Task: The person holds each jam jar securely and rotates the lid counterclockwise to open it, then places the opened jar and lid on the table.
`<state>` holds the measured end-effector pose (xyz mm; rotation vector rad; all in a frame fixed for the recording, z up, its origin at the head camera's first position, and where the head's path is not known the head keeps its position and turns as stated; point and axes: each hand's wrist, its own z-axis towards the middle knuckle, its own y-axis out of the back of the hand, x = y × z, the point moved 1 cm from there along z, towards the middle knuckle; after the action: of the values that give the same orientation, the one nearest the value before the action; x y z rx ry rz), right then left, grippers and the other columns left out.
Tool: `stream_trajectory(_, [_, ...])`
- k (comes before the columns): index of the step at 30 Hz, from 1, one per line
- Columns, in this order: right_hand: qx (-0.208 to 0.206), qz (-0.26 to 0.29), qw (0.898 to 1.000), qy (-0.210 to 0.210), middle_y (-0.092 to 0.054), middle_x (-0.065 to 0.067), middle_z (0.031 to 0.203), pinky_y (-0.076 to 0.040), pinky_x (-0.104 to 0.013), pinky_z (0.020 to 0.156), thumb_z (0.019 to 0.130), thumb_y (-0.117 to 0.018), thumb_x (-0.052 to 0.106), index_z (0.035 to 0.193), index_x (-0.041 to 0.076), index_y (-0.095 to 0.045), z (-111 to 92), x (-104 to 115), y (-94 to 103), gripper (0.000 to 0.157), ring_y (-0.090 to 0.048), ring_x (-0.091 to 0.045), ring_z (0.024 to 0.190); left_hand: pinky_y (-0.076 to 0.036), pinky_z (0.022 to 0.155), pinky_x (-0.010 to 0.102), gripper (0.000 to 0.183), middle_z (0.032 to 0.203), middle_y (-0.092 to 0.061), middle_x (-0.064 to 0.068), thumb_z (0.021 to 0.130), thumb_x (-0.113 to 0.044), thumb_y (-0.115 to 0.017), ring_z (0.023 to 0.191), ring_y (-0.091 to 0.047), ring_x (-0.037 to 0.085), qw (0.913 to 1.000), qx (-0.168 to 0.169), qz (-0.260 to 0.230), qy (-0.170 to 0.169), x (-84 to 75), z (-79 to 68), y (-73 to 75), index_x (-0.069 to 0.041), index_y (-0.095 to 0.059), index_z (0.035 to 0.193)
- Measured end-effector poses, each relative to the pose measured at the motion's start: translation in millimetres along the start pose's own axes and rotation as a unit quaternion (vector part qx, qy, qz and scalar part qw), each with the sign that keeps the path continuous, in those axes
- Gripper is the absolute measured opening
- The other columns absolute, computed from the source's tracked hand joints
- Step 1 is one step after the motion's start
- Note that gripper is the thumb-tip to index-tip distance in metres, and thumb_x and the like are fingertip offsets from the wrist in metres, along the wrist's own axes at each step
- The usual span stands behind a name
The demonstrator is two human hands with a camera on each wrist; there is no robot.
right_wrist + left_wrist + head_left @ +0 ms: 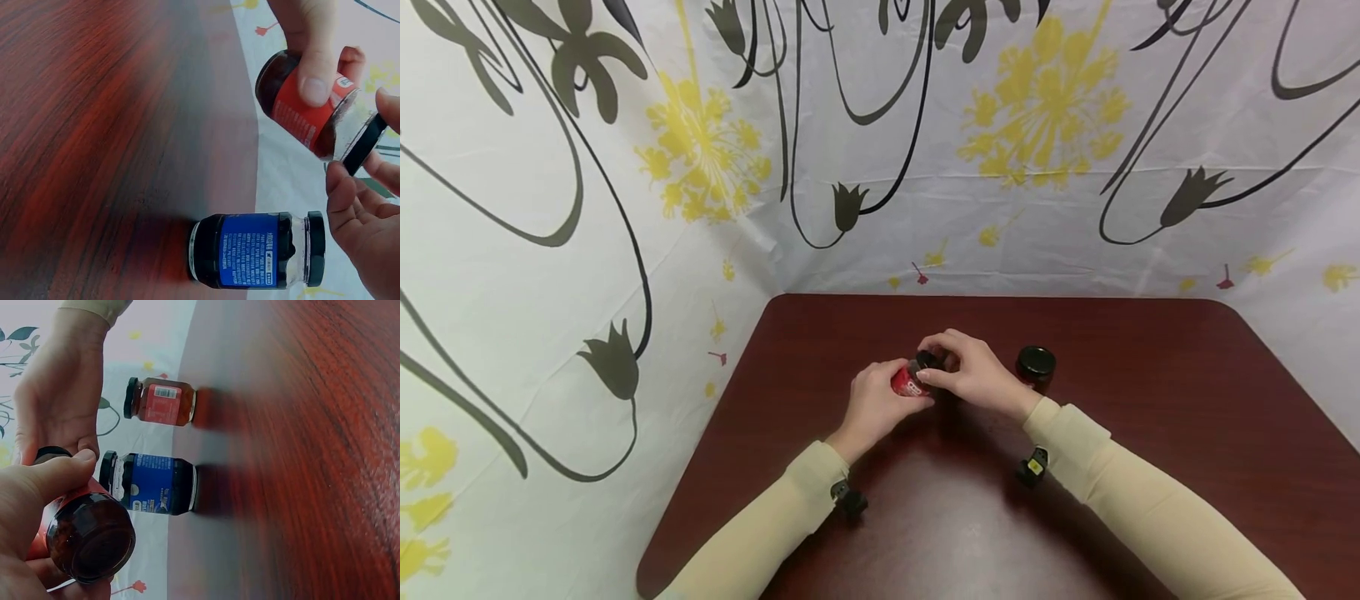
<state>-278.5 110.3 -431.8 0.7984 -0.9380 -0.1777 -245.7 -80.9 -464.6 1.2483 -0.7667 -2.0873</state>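
At twelve o'clock, a tilted red-labelled jar [908, 383] is held above the counter [1150, 433], the left hand [876, 407] curled round its body and the right hand [976, 372] pinching its black lid [364, 147] toward one o'clock, where bracing the jar and keeping the lid square should help.

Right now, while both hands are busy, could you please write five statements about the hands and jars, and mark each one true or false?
1. The left hand grips a red-labelled jar. True.
2. The right hand pinches that jar's lid. True.
3. That lid is white. False: it is black.
4. The left wrist view also shows a blue-labelled jar and a second red-labelled jar. True.
5. These two jars lie on their sides. False: both stand upright on the table.
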Motion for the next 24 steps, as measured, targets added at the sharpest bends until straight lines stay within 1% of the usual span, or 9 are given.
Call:
stream_trajectory(2, [-0.002,0.001,1.000,0.006,-0.053,0.006,0.099,-0.046,-0.029,0.064,0.081,-0.063,0.045,0.115,0.027,-0.055,0,1,0.3,0.039,-0.053,-0.015,0.075,-0.044,0.066,0.027,0.069,0.092,-0.061,-0.009,0.060,-0.070,-0.065,0.079,-0.049,0.007,1.0000,0.002,0.000,-0.001,-0.9,-0.2,1.2,-0.021,-0.063,0.109])
stream_trajectory(5, [0.000,0.000,1.000,0.013,-0.053,0.006,0.099,-0.046,-0.028,0.064,0.081,-0.063,0.045,0.113,0.031,-0.054,1,2,2.1,0.036,-0.052,-0.013,0.075,-0.044,0.064,0.026,0.065,0.091,-0.061,-0.009,0.061,-0.064,-0.070,0.077,-0.049,0.007,1.0000,0.000,-0.007,-0.003,-1.6,0.1,2.2,-0.021,-0.063,0.109])
stream_trajectory(7, [0.003,-0.002,1.000,0.018,-0.053,0.005,0.099,-0.045,-0.028,0.064,0.081,-0.063,0.045,0.113,0.030,-0.054,3,4,3.9,0.037,-0.052,-0.012,0.075,-0.045,0.063,0.026,0.061,0.090,-0.061,-0.008,0.061,-0.058,-0.074,0.077,-0.050,0.008,0.9999,-0.005,-0.014,-0.006,-1.7,1.0,2.8,-0.020,-0.063,0.108])
stream_trajectory(10, [0.009,-0.006,1.000,0.028,-0.053,0.004,0.098,-0.045,-0.028,0.064,0.081,-0.064,0.044,0.113,0.027,-0.056,7,5,6.7,0.038,-0.051,-0.011,0.077,-0.045,0.062,0.025,0.059,0.088,-0.062,-0.008,0.061,-0.057,-0.075,0.076,-0.050,0.007,0.9997,-0.013,-0.019,-0.009,-1.7,2.8,4.5,-0.021,-0.064,0.107])
stream_trajectory(16, [0.026,-0.007,0.999,0.048,-0.054,0.001,0.096,-0.044,-0.030,0.063,0.081,-0.065,0.042,0.111,0.024,-0.058,15,10,12.7,0.037,-0.050,-0.010,0.075,-0.045,0.061,0.023,0.065,0.087,-0.062,-0.009,0.060,-0.065,-0.070,0.074,-0.051,0.006,0.9996,-0.017,-0.021,-0.010,-1.3,6.0,9.3,-0.022,-0.065,0.107])
stream_trajectory(24, [0.038,-0.010,0.998,0.046,-0.053,0.001,0.097,-0.045,-0.029,0.065,0.081,-0.064,0.043,0.111,0.023,-0.058,16,14,13.4,0.037,-0.050,-0.009,0.078,-0.046,0.060,0.021,0.069,0.089,-0.061,-0.009,0.060,-0.071,-0.064,0.075,-0.052,0.006,0.9994,-0.011,-0.031,-0.004,-0.6,5.5,13.0,-0.022,-0.065,0.108])
